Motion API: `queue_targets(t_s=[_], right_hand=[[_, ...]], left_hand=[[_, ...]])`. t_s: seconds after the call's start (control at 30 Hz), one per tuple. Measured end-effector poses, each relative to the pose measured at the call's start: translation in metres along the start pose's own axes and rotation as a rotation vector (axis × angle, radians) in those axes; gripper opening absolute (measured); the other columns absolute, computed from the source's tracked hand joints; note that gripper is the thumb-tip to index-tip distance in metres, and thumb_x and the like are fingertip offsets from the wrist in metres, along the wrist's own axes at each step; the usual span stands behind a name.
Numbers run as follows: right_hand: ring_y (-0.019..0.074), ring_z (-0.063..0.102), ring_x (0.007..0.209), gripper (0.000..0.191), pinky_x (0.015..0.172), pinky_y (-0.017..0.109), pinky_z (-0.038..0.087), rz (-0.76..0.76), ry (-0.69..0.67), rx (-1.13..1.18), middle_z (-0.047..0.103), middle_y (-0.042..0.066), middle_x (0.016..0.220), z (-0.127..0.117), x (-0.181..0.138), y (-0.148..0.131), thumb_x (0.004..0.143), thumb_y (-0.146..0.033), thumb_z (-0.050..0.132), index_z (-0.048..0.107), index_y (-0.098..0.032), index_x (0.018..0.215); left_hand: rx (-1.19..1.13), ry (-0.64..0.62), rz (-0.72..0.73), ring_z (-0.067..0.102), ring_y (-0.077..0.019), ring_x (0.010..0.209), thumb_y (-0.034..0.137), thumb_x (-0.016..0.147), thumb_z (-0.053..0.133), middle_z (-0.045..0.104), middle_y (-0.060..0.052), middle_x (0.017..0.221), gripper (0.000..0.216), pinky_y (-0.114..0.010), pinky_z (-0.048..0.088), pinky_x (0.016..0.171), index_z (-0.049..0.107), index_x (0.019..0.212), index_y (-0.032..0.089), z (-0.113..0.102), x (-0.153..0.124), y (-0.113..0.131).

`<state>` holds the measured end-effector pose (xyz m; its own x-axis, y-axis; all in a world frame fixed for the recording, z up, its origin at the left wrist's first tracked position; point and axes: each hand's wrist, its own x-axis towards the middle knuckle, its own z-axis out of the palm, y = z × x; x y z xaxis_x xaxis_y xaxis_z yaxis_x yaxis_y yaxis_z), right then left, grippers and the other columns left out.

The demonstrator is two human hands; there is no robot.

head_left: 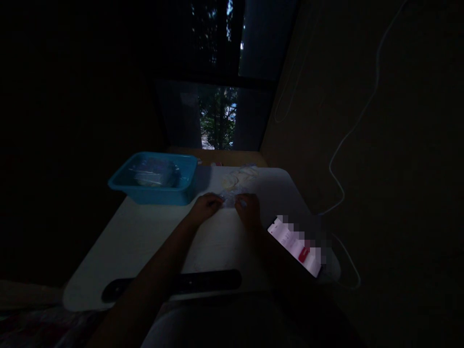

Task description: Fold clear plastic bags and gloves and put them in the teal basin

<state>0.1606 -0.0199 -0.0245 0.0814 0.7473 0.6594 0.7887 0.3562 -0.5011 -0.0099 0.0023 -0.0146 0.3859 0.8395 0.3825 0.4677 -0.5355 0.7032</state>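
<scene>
In the dim light a clear plastic bag [229,199] lies on the white table. My left hand [206,208] pinches its near left side with closed fingers. On the near right side, my right hand [248,209] is closed on the same bag. Just beyond the hands is a crumpled cream-coloured soft item [234,179]; whether it is inside the bag I cannot tell. Left of my left hand stands a light-blue plastic basin [165,195], with clear-wrapped packages [154,172] in it.
A phone with a lit screen [295,246] lies right of my right forearm. A white cable [340,140] runs down the right side. Near the front edge of the white table [213,246] is a long dark strip [206,281]. Behind the table is a window [217,116].
</scene>
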Motion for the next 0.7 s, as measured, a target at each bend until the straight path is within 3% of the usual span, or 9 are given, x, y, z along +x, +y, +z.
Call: queue_targets(t_s=[0.2,0.33,0.5,0.7], right_hand=[[0.0183,0.053,0.079,0.009,0.076,0.031,0.036,-0.004,-0.069,-0.081,0.066,0.004,0.076,-0.005,0.0,-0.008,0.074,-0.017,0.055,0.064,-0.019,0.073],[0.0173,0.051,0.083,0.011,0.079,0.031,0.032,-0.157,-0.202,-0.076,0.066,0.003,0.079,-0.013,-0.005,-0.017,0.076,-0.018,0.052,0.063,-0.02,0.075],[0.017,0.047,0.089,0.013,0.081,0.033,0.029,-0.35,-0.322,-0.043,0.064,0.002,0.086,-0.031,-0.024,-0.023,0.075,-0.015,0.051,0.063,-0.02,0.075],[0.0177,0.049,0.086,0.024,0.081,0.033,0.033,-0.29,-0.249,-0.023,0.063,0.004,0.085,-0.043,-0.042,-0.007,0.063,-0.008,0.044,0.062,-0.018,0.075]], left_hand=[[0.131,0.097,-0.035,0.058,-0.0179,0.09,0.022,0.072,0.048,0.066,-0.008,0.096,0.027,-0.031,0.045,0.083,0.065,0.092,0.014,0.003,0.003,-0.005],[0.322,0.176,-0.065,0.056,-0.0211,0.095,0.024,0.074,0.048,0.065,-0.01,0.1,0.032,-0.034,0.042,0.087,0.063,0.099,0.012,0.005,0.003,-0.007],[0.486,0.123,-0.072,0.055,-0.0238,0.095,0.027,0.071,0.05,0.064,-0.01,0.101,0.037,-0.037,0.041,0.087,0.062,0.103,0.013,0.005,0.001,-0.004],[0.52,0.09,-0.035,0.056,-0.0226,0.088,0.023,0.073,0.045,0.066,-0.01,0.091,0.032,-0.036,0.042,0.084,0.065,0.096,0.012,0.005,0.0,-0.004]])
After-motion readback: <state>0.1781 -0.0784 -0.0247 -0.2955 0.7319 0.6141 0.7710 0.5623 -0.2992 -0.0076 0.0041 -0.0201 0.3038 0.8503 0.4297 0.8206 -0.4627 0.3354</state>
